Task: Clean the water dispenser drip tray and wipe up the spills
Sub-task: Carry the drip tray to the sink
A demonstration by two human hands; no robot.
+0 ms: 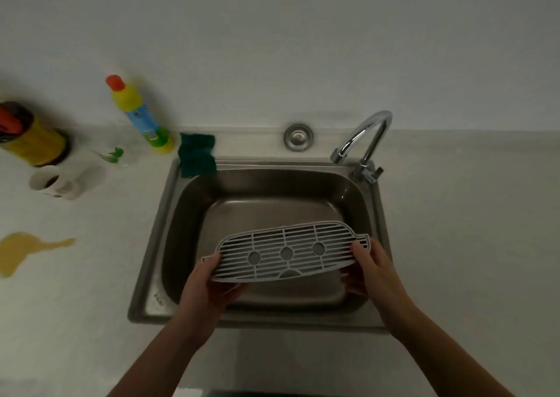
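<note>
1. A pale tabletop [454, 215] is carrying everything, with a stainless steel sink [157, 245] set into it as the landmark.
2. A curved chrome faucet [366, 142] is standing at the sink's back right corner, and a round metal cap [298, 137] is sitting on the sink's back rim.
3. The drip tray grate [288, 252], a white slatted piece with three round spots, is being held level above the sink's basin, toward its front half.
4. The left hand [209, 287] is gripping the grate's left end, thumb on top and fingers curled beneath.
5. The right hand [371, 271] is pinching the grate's right end the same way, thumb lying over the slats.
6. A yellow-brown spill [27, 249] is pooling on the tabletop well left of the sink.
7. A yellow bottle [141, 115] with an orange cap is standing just left of the sink's back left corner; a dark-topped yellow canister [30, 136] and a white mug [57, 181] are standing farther left.
8. A green scouring pad [197, 156] is resting on the sink's back left rim.
</note>
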